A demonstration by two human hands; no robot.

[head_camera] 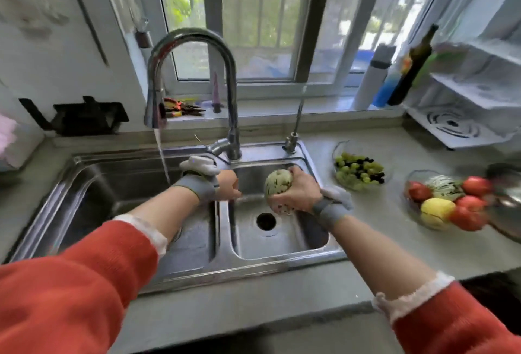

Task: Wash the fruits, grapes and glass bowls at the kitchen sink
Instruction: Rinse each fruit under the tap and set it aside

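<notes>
My right hand [300, 191] grips a pale green speckled melon [277, 184] over the right basin of the steel sink [282, 257]. My left hand [229, 187] hovers above the divider between the basins, fingers blurred and loosely curled, holding nothing. Water runs from the tall chrome tap [194, 71] into the left basin. On the counter to the right stand a glass bowl of green and dark grapes [359, 170] and a glass bowl of fruit [448, 201] with red, yellow and striped green pieces.
A small filter tap [294, 130] rises behind the right basin. Bottles [394, 71] line the windowsill corner and a white rack [465, 116] stands at the far right. A metal pot edge [507, 198] sits beside the fruit bowl. Pliers [180, 109] lie on the sill.
</notes>
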